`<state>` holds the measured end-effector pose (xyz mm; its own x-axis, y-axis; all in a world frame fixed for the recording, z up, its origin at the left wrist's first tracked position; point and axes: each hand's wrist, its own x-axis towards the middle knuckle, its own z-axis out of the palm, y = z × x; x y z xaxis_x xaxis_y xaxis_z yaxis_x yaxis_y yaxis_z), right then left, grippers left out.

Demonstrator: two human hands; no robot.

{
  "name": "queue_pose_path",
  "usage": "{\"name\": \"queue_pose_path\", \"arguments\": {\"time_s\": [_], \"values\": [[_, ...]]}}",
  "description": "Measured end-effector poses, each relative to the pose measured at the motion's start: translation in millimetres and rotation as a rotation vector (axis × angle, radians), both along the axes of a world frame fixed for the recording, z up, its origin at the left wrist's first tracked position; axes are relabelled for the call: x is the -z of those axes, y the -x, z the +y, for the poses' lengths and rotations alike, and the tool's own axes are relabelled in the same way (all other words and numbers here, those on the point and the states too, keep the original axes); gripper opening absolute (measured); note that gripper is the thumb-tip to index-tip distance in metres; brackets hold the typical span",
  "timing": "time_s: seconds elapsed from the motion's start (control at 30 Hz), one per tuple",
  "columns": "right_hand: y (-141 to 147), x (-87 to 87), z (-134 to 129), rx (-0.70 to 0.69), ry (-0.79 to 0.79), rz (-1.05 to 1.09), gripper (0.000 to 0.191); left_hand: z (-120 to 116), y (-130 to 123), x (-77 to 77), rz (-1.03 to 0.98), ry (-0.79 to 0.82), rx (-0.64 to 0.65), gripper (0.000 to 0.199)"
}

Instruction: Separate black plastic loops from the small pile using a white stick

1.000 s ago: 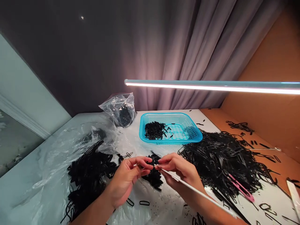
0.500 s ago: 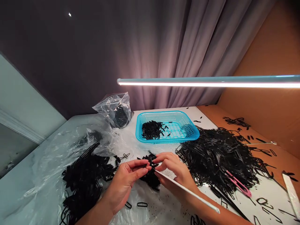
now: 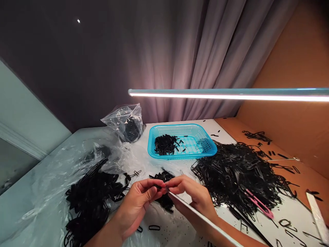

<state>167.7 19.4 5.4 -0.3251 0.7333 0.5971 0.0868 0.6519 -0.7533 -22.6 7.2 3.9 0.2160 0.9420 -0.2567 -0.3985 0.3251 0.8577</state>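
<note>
Left hand (image 3: 138,202) pinches a black piece (image 3: 157,186) — light, springy, I'd guess, best held by its end — right hand (image 3: 195,195) gripping a white stick (image 3: 203,217).

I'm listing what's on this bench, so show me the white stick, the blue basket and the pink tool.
White stick (image 3: 205,219), head view: middle of its visible length.
Blue basket (image 3: 182,156), head view: front rim.
Pink tool (image 3: 254,198), head view: pink part, above its lower loop.

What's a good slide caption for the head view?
Left hand with a small black piece meets right hand with a white rod, in front of a blue basket.
</note>
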Motion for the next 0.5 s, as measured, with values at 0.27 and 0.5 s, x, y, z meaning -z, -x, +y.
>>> {"name": "queue_pose_path", "arguments": {"time_s": [0.27, 0.5], "values": [[-2.1, -1.1, -2.6, -0.055, -0.063, -0.010, 0.012, -1.9, 0.1, 3.2, -0.076, -0.031, 0.012, 0.012], [0.8, 0.8, -4.9, -0.085, -0.057, -0.032, 0.014, -1.6, -2.2, 4.8, -0.062, -0.089, 0.033, 0.014]]}}
